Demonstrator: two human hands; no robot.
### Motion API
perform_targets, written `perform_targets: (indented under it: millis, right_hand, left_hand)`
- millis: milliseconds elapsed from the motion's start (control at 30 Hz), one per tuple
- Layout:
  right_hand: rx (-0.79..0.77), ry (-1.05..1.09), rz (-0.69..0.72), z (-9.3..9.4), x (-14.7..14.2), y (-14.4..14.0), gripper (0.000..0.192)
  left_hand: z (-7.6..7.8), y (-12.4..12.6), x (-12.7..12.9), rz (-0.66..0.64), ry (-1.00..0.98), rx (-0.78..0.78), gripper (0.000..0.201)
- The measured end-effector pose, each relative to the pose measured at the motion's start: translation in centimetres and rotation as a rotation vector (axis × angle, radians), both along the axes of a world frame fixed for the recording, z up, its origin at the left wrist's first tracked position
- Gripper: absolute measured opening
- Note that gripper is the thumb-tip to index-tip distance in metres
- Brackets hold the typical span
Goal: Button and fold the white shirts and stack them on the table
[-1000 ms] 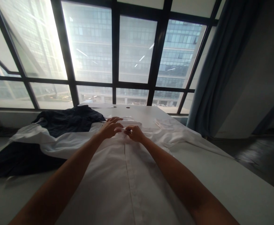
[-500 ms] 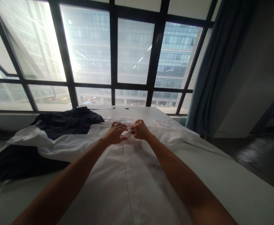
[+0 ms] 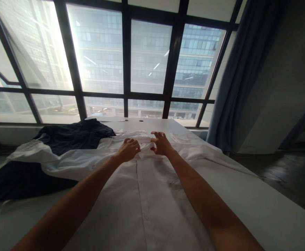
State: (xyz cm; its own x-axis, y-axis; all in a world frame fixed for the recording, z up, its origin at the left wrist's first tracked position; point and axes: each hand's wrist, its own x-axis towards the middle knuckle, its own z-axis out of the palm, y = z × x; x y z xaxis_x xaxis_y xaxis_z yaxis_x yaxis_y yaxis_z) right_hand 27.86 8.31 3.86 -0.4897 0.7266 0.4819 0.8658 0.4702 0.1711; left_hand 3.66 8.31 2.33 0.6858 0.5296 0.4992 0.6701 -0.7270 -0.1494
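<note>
Dark garment lay far left on the bench, its near part half under a white shirt sleeve. White shirt lay flat along the bench centre, placket up, lower hem cut off by the frame. Our left hand was pinched shut on the collar fabric; our right hand held the same fabric, fingers partly spread. Collar detail too washed out to read. Curtain hung right.
</note>
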Motion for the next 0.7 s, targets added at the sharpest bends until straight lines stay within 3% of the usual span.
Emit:
perform_targets:
  millis: [100,200,267,367,433,533,700]
  right_hand:
    - [-0.093,0.066,-0.050,-0.1,0.3,0.4,0.039]
    - [-0.231,0.147,-0.046,-0.3,0.1,1.4,0.035]
    - [-0.319,0.217,-0.028,-0.3,-0.1,2.5,0.031]
    - [-0.379,0.294,-0.026,-0.1,-0.2,4.6,0.025]
    - [-0.386,0.338,-0.042,0.1,-0.1,6.3,0.023]
    - [-0.395,0.444,-0.069,0.1,-0.2,9.1,0.030]
    - [-0.447,0.572,-0.080,-0.8,-0.9,13.0,0.045]
  left_hand:
    - [0.3,2.7,-2.5,0.089,-0.176,-0.085,0.031]
    - [0.4,5.6,-4.9,0.190,-0.274,-0.412,0.060]
    - [0.0,7.2,-5.9,0.149,-0.295,-0.639,0.063]
    - [-0.9,8.8,-6.6,0.034,-0.381,-0.789,0.057]
    - [-1.4,9.8,-6.7,0.019,-0.475,-0.816,0.056]
    - [-1.8,11.8,-6.3,0.139,-0.576,-0.722,0.054]
    - [-0.9,14.9,-4.2,0.383,-0.435,-0.450,0.048]
